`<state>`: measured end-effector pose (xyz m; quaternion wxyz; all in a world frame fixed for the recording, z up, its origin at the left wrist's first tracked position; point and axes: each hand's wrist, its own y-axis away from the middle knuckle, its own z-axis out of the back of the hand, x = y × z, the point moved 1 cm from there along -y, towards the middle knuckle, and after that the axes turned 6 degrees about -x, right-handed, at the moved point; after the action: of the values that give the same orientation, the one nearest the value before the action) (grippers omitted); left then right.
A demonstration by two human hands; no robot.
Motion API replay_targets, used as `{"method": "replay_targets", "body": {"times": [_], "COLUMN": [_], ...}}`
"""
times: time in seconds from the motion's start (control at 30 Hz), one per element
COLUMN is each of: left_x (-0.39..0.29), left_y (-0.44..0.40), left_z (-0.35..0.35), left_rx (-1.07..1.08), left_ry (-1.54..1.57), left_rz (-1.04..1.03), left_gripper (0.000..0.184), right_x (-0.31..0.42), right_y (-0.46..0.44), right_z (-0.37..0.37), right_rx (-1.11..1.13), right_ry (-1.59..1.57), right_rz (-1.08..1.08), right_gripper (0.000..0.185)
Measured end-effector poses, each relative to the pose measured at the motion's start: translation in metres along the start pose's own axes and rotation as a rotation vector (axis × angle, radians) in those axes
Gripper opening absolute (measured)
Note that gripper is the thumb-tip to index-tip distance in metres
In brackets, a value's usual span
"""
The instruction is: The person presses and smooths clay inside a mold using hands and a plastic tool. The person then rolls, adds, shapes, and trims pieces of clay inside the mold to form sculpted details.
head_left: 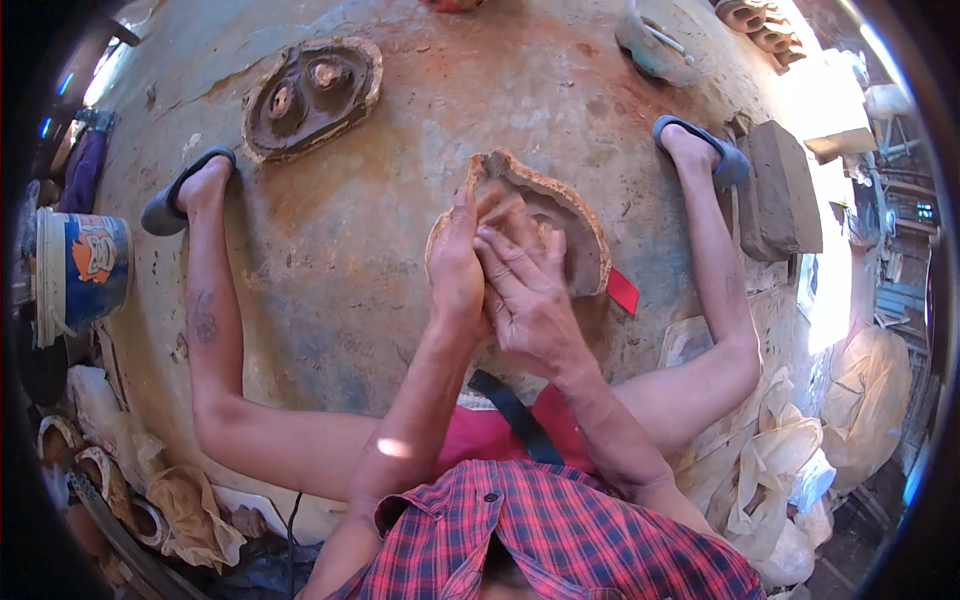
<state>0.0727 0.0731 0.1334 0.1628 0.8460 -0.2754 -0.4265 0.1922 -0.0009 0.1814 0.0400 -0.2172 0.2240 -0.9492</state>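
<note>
My left hand [458, 275] and my right hand [530, 305] are pressed together over the near left part of a rough-edged mould [597, 235]. The mould is lined with smooth grey-brown clay [580, 240]. My left thumb points up along the left rim, and the left fingertips are smeared by motion. Across the left palm lie the bent fingers of my right hand. Both hands are closed; whatever may be between them is hidden. A red flat piece [622, 291] sticks out beside the mould's lower right edge.
Another clay-lined mould [313, 98] lies at the upper left. A bucket [85, 275] stands at the left, and a bowl [655, 45] with a stick sits at the upper right. Grey clay blocks [785, 190] stand beyond my right foot. Crumpled plastic sheets [770, 450] lie lower right.
</note>
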Motion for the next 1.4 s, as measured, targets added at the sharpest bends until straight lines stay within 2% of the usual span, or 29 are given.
{"method": "replay_targets", "body": {"times": [0.03,0.1,0.13,0.17,0.2,0.33,0.43,0.47,0.5,0.53,0.57,0.6,0.63,0.7,0.73,0.8,0.83,0.87,0.9,0.97,1.03,1.1,1.13,1.17,1.23,1.27,1.3,1.37,1.4], "left_x": [-0.003,-0.010,-0.004,0.011,0.034,0.060,0.072,0.069,0.063,0.062,0.066,0.070,0.074,0.078,0.082,0.086,0.087,0.085,0.085,0.089,0.090,0.079,0.084,0.089,0.084,0.081,0.082,0.085,0.085], "left_y": [0.004,0.017,0.023,0.022,0.021,0.020,0.041,0.038,0.028,0.024,0.025,0.026,0.028,0.044,0.042,0.041,0.043,0.039,0.043,0.050,0.031,0.026,0.032,0.038,0.035,0.030,0.028,0.025,0.030], "left_z": [-0.007,-0.020,-0.026,-0.037,-0.051,-0.104,-0.108,-0.111,-0.118,-0.125,-0.132,-0.140,-0.143,-0.129,-0.133,-0.139,-0.136,-0.135,-0.135,-0.132,-0.140,-0.136,-0.131,-0.125,-0.122,-0.124,-0.124,-0.117,-0.111], "left_rx": [0.015,0.184,0.275,0.267,0.327,0.506,0.695,0.696,0.759,0.817,0.820,0.702,0.585,0.755,0.821,0.880,0.863,0.854,0.892,0.968,0.871,0.595,0.703,0.819,0.828,0.821,0.820,0.663,0.779], "left_ry": [-0.007,0.371,0.337,0.341,0.152,-0.111,-0.315,-0.315,-0.213,-0.108,-0.105,-0.099,-0.094,-0.393,-0.180,0.041,-0.018,-0.079,-0.087,-0.104,0.009,0.029,-0.060,-0.152,-0.138,-0.121,-0.121,0.069,-0.046], "left_rz": [-0.005,0.104,0.128,0.119,-0.061,-0.456,-0.661,-0.655,-0.448,-0.234,-0.230,-0.399,-0.559,-0.579,-0.480,-0.378,-0.385,-0.406,-0.416,-0.434,-0.369,-0.055,-0.149,-0.240,-0.201,-0.176,-0.170,-0.073,-0.132], "left_gripper": [0.069,0.065,0.083,0.083,0.088,0.096,0.101,0.101,0.108,0.115,0.115,0.116,0.119,0.117,0.117,0.116,0.120,0.125,0.122,0.114,0.110,0.118,0.118,0.118,0.120,0.121,0.121,0.112,0.112], "right_x": [-0.001,-0.011,-0.023,-0.028,-0.028,-0.018,-0.075,-0.072,-0.063,-0.047,-0.033,-0.025,-0.023,-0.017,-0.014,-0.016,-0.016,-0.022,-0.027,-0.022,-0.023,-0.035,-0.048,-0.094,-0.100,-0.064,-0.047,-0.013,-0.024], "right_y": [-0.003,-0.007,-0.007,-0.005,-0.002,0.032,0.055,0.037,0.033,0.034,0.038,0.044,0.043,0.047,0.048,0.045,0.047,0.051,0.054,0.062,0.053,0.052,0.054,0.067,0.071,0.054,0.047,0.032,0.029], "right_z": [0.003,0.011,0.015,0.018,0.015,0.020,0.035,0.050,0.056,0.060,0.060,0.056,0.054,0.055,0.058,0.065,0.069,0.066,0.064,0.063,0.063,0.059,0.056,0.044,0.042,0.048,0.047,0.046,0.044], "right_rx": [0.066,0.138,0.106,0.071,0.033,-0.069,-0.160,-0.223,-0.220,-0.192,-0.166,-0.242,-0.260,-0.266,-0.261,-0.247,-0.245,-0.260,-0.274,-0.278,-0.264,-0.266,-0.272,-0.337,-0.392,-0.300,-0.289,-0.264,-0.265], "right_ry": [-0.117,-0.318,-0.376,-0.425,-0.446,-0.527,-0.697,-0.823,-0.820,-0.665,-0.511,-0.819,-0.815,-0.776,-0.756,-0.714,-0.691,-0.694,-0.696,-0.638,-0.582,-0.540,-0.524,-0.545,-0.561,-0.508,-0.538,-0.603,-0.591], "right_rz": [-0.041,-0.142,-0.200,-0.242,-0.246,-0.190,-0.555,-0.626,-0.622,-0.588,-0.555,-0.302,-0.307,-0.389,-0.431,-0.493,-0.528,-0.516,-0.504,-0.436,-0.337,-0.279,-0.260,-0.420,-0.582,-0.498,-0.458,-0.377,-0.374], "right_gripper": [0.045,0.054,0.057,0.061,0.065,0.080,0.092,0.099,0.099,0.096,0.093,0.102,0.102,0.114,0.119,0.130,0.136,0.135,0.135,0.119,0.103,0.091,0.088,0.082,0.076,0.091,0.096,0.106,0.105]}}
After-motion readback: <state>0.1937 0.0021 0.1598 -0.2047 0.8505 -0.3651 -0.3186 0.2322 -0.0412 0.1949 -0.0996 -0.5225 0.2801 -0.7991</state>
